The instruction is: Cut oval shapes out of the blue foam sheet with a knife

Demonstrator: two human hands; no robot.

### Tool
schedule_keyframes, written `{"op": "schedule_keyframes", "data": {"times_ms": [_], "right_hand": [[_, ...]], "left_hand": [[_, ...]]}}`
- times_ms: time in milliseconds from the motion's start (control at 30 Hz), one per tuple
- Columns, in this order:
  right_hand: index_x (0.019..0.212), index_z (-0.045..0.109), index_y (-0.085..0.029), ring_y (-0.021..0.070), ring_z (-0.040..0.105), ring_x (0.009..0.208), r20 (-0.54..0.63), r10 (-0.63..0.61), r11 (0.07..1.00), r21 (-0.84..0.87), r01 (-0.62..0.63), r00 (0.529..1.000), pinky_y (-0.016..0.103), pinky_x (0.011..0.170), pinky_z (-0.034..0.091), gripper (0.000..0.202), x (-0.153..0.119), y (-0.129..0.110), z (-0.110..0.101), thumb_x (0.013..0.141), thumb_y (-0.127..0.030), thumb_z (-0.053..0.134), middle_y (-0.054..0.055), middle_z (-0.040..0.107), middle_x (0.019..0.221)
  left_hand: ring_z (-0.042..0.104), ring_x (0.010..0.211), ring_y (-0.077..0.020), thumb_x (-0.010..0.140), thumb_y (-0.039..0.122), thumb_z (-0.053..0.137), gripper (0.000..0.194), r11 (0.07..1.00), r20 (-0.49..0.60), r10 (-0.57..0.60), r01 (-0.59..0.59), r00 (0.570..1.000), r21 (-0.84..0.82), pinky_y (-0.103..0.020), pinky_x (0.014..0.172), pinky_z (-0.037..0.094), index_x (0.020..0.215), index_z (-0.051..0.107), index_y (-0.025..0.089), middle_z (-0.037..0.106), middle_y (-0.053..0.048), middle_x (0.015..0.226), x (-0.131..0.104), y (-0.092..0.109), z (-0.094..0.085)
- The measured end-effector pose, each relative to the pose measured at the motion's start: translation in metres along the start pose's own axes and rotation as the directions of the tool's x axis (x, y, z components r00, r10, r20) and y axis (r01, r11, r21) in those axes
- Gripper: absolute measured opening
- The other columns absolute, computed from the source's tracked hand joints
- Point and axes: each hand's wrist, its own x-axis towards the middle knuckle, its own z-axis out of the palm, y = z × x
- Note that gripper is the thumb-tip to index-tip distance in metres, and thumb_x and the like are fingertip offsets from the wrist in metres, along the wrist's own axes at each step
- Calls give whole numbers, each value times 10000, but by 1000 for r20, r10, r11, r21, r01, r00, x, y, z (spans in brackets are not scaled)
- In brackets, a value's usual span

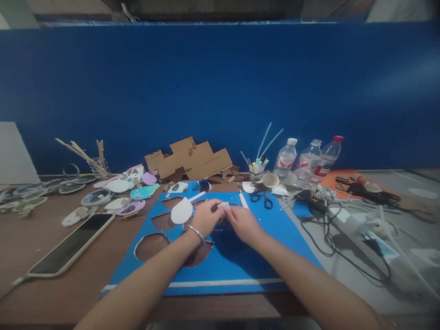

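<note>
White scrap (224, 205) pinched by left hand (205, 218) and right hand (243, 222), bottle labels (285, 162) unreadable

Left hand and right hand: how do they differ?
The left hand has a silver bangle at its wrist; the right hand has none. The left hand is beside the round white piece; the right hand is nearer the scissors. Both hold a small white piece at their fingertips.

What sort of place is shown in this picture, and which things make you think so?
Probably a craft workspace: there is a flat blue board with rounded cut-outs, a pair of dark-handled metal scissors and a stepped piece of brown cardboard.
</note>
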Motion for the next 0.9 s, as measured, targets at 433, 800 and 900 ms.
{"op": "schedule_keyframes", "data": {"times_ms": [433, 800, 900], "right_hand": [[513, 524, -193, 141, 418, 544, -83, -13, 995, 98, 22, 996, 271, 556, 251, 398, 0, 3, -7, 825, -420, 428, 9, 504, 534], [514, 494, -200, 118, 406, 490, -236, 213, 786, 618, -23, 948, 259, 478, 342, 347, 3, 2, -16, 793, -402, 454, -3, 454, 507], [572, 493, -208, 107, 402, 476, -246, 360, 560, 828, 3, 900, 247, 462, 364, 205, 7, -1, -22, 727, -334, 539, -16, 457, 532]], "left_hand": [[585, 490, -139, 621, 355, 662, 208, 929, -45, -242, 218, 969, -300, -228, 459, 461, 652, 583, 166, 612, 4, 547, 9, -2, -6], [577, 514, -106, 598, 255, 698, 219, 709, 37, -430, 363, 902, -605, -205, 480, 476, 684, 549, 119, 596, -13, 553, 16, -6, -15], [573, 497, -103, 611, 225, 691, 187, 665, 48, -467, 387, 883, -638, -203, 468, 478, 685, 560, 116, 593, -12, 539, 17, -9, -13]]}}
